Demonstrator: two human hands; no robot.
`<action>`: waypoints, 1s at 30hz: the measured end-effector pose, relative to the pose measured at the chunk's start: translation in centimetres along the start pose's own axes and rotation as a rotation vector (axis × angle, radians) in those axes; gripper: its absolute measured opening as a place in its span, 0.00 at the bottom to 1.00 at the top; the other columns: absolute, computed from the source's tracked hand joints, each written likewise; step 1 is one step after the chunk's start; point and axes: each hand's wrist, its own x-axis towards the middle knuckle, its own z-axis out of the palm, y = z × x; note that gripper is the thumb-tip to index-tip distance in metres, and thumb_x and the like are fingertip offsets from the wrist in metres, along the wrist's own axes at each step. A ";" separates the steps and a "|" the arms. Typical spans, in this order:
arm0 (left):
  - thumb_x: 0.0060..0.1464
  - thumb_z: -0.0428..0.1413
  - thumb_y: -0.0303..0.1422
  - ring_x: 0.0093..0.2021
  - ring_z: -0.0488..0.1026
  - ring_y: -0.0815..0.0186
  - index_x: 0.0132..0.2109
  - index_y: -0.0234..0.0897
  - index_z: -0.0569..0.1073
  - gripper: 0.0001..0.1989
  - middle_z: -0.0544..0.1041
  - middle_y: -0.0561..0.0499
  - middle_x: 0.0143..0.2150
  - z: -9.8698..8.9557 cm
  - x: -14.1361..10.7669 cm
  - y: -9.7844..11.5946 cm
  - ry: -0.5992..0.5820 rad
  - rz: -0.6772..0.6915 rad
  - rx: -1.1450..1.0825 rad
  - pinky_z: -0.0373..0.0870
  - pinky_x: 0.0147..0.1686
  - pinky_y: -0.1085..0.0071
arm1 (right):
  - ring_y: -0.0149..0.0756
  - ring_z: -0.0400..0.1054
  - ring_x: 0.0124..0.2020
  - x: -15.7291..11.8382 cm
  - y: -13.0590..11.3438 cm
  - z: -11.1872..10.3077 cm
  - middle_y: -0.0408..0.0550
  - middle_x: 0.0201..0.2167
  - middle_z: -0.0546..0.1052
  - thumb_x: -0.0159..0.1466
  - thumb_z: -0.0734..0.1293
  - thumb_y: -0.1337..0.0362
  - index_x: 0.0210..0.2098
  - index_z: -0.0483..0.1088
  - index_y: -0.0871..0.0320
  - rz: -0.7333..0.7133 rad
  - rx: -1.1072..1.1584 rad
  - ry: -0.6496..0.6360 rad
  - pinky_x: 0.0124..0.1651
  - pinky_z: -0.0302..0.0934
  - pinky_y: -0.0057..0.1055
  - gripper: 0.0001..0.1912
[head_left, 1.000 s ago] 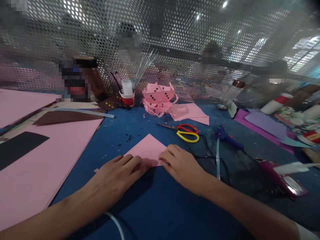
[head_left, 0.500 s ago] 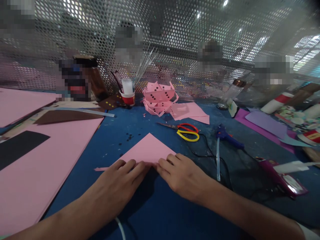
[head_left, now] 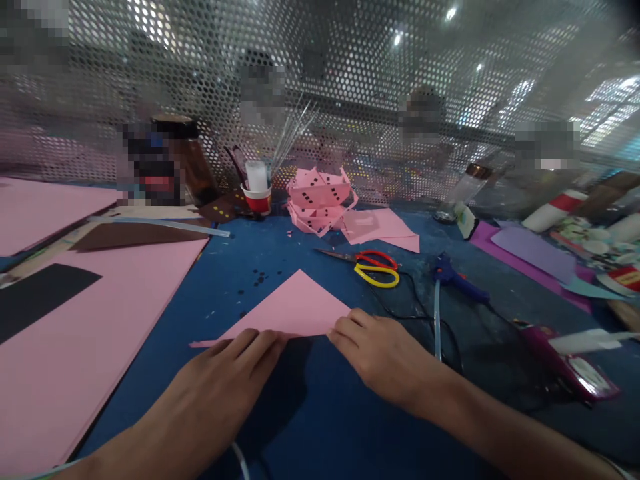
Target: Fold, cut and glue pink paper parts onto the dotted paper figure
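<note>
A pink paper (head_left: 295, 307) lies on the blue table, its pointed corner facing away from me and its near edge folded. My left hand (head_left: 235, 367) has its curled fingers pressed together on the left part of that near edge. At the right end of the edge, my right hand (head_left: 373, 347) pinches the paper between thumb and fingers. A thin pink strip end (head_left: 200, 344) sticks out beyond my left hand. Just past the paper on the right rest scissors (head_left: 377, 268) with red and yellow handles.
Large pink sheets (head_left: 125, 320) cover the left side. Behind are a pink paper craft (head_left: 320, 200) and a red-white cup (head_left: 257, 200). A blue glue gun (head_left: 457, 280), its cord and a magenta device (head_left: 570, 363) lie right. A perforated metal screen (head_left: 350, 80) stands behind.
My hands have moved apart along the near edge, the left one leftward and toward me, the right one slightly rightward. More of the folded edge shows between them.
</note>
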 end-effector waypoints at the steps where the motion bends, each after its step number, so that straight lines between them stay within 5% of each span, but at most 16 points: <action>1: 0.54 0.46 0.14 0.55 0.76 0.50 0.67 0.36 0.70 0.35 0.76 0.39 0.61 -0.1 -0.1 0.0 -0.014 -0.013 -0.002 0.78 0.41 0.60 | 0.43 0.67 0.45 -0.1 0.1 0.0 0.51 0.47 0.76 0.69 0.64 0.75 0.51 0.72 0.63 0.010 0.009 -0.003 0.36 0.66 0.37 0.12; 7: 0.48 0.42 0.12 0.53 0.79 0.53 0.66 0.40 0.71 0.40 0.78 0.44 0.61 1.0 -1.0 -1.1 0.099 -0.006 0.023 0.82 0.37 0.62 | 0.43 0.67 0.43 -0.3 0.4 -0.2 0.50 0.46 0.76 0.68 0.64 0.76 0.49 0.72 0.62 0.031 0.033 0.000 0.33 0.64 0.37 0.12; 19: 0.50 0.43 0.14 0.44 0.81 0.54 0.57 0.40 0.77 0.33 0.82 0.45 0.48 1.9 -3.0 -3.5 0.269 -0.025 -0.139 0.80 0.27 0.69 | 0.42 0.67 0.39 -0.9 1.2 -1.1 0.49 0.40 0.76 0.68 0.64 0.72 0.39 0.74 0.60 0.133 -0.001 -0.009 0.33 0.58 0.37 0.06; 30: 0.57 0.43 0.16 0.46 0.79 0.54 0.58 0.40 0.77 0.30 0.80 0.44 0.47 3.1 -4.4 -4.0 0.144 -0.099 -0.091 0.78 0.33 0.65 | 0.40 0.70 0.35 -1.3 1.4 -1.7 0.48 0.37 0.76 0.65 0.67 0.72 0.37 0.74 0.58 0.219 -0.081 -0.052 0.30 0.52 0.37 0.05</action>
